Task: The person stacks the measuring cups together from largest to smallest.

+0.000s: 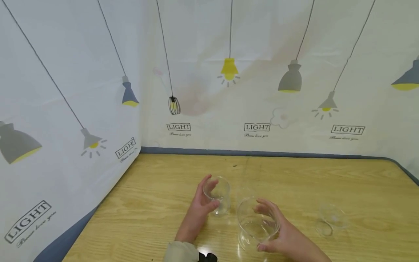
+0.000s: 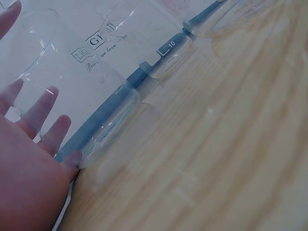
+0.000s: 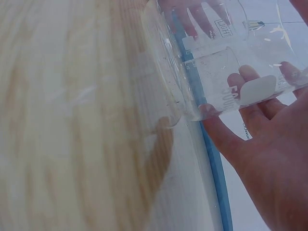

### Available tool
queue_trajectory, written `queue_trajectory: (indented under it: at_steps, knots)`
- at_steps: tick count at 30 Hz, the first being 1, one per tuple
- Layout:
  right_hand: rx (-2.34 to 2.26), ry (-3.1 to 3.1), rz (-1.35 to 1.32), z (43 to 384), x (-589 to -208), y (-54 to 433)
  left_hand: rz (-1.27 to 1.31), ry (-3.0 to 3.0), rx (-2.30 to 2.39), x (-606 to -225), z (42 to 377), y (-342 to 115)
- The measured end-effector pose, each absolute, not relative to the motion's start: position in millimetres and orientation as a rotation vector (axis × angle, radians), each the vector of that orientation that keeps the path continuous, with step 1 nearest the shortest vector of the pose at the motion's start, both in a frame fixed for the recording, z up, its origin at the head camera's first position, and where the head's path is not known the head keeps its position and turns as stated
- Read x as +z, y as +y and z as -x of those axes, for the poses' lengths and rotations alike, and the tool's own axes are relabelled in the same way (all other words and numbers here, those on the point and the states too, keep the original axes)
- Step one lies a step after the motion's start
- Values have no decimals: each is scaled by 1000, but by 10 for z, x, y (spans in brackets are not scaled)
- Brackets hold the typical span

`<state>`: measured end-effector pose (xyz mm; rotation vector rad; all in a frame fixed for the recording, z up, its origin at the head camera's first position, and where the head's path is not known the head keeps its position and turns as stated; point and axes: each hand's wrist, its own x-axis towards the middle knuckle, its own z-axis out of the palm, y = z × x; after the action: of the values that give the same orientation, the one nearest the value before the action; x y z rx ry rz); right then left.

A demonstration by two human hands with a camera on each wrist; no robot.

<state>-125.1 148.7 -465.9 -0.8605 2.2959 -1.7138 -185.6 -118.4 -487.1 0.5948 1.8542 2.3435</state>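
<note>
My left hand [image 1: 199, 205] holds a clear glass beaker [image 1: 224, 189] around its side, thumb in front and fingers behind. In the left wrist view, that beaker [image 2: 103, 108] stands upright with its base at the wooden tabletop. On the right, a larger clear beaker [image 1: 248, 223] is gripped by my right hand [image 1: 284, 233], the thumb low on its near side. White markings and a blank white patch [image 3: 259, 90] show on its wall in the right wrist view. Past the left hand's beaker, a smaller beaker [image 2: 168, 62] with a white 10 mark stands on the table.
Another clear glass vessel [image 1: 334, 216] lies to the right on the wooden table [image 1: 140, 203]. White cloth walls [image 1: 203, 36] printed with lamps rise behind and at the left, with a blue band [image 1: 209, 151] along the table's back edge.
</note>
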Motion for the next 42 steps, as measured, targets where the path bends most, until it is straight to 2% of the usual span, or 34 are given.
queue_trajectory:
  at_steps: [20,31,42]
  knots:
    - [-1720,2322,876,1256,-4667,1492,-532,1919,2278,-4820,1831,-1174]
    - [-1723,2292,820,1247,-4635,1480,-563,1933,2263,-4632,1742,-1165]
    - [-1718,2304,835,1239,-4643,1484,-604,1940,2273,-4811,1829,-1184]
